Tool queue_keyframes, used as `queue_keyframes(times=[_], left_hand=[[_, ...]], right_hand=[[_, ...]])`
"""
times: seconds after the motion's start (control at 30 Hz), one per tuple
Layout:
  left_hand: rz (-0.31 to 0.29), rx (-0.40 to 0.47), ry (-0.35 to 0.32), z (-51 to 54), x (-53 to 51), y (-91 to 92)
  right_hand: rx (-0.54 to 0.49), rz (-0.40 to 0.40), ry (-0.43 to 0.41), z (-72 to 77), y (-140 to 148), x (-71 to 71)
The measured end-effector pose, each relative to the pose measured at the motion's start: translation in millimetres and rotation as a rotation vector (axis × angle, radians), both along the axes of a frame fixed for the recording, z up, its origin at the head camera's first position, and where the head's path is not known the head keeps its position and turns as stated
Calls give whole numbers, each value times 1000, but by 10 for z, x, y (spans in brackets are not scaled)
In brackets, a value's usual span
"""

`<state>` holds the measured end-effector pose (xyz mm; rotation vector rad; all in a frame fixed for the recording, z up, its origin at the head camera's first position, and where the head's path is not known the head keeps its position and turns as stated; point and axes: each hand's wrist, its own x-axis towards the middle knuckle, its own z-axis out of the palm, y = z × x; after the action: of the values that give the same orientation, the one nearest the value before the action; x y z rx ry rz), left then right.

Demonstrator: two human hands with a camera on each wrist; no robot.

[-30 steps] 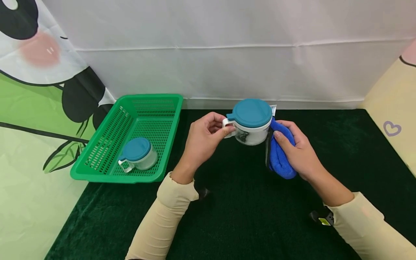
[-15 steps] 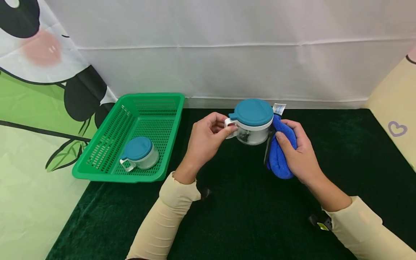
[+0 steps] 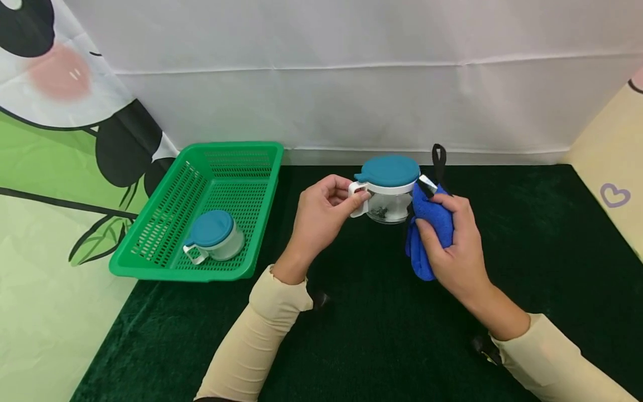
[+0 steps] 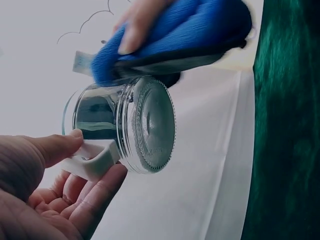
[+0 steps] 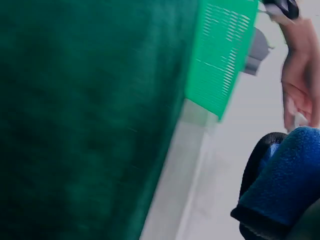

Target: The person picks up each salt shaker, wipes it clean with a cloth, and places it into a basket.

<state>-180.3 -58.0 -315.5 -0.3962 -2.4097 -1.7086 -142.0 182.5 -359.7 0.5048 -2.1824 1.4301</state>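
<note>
A clear glass jar (image 3: 389, 206) with a blue lid (image 3: 390, 170) is held up by my left hand (image 3: 324, 215), which pinches its white handle (image 3: 359, 199) between thumb and fingers. In the left wrist view the jar (image 4: 150, 125) is seen from its ridged base. My right hand (image 3: 457, 245) grips a folded blue cloth (image 3: 427, 234) with black edging, a tag and a loop. The cloth (image 4: 175, 42) lies against the jar's side opposite the handle. In the right wrist view the cloth (image 5: 285, 180) fills the lower right corner.
A green plastic basket (image 3: 268, 223) stands to the left on the dark green tablecloth (image 3: 382, 335). Inside it is a second jar (image 3: 228, 245) with a blue lid and white handle. A white backdrop (image 3: 321, 111) rises behind the table, with printed panels at both sides.
My right hand has shifted slightly left and turned the cloth against the jar, so its black loop now stands up. The jar has tilted a little; my left hand keeps its hold.
</note>
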Motion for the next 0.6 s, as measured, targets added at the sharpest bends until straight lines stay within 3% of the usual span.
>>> queue_keyframes(times=[0.13, 0.33, 0.6], left_hand=[[10, -5, 4, 7, -1, -8], [-38, -28, -5, -2, 20, 31], [-11, 3, -6, 2, 13, 17]], right_hand=[[28, -21, 6, 0, -7, -5], [2, -69, 136, 185, -10, -84], [145, -44, 160, -34, -25, 1]])
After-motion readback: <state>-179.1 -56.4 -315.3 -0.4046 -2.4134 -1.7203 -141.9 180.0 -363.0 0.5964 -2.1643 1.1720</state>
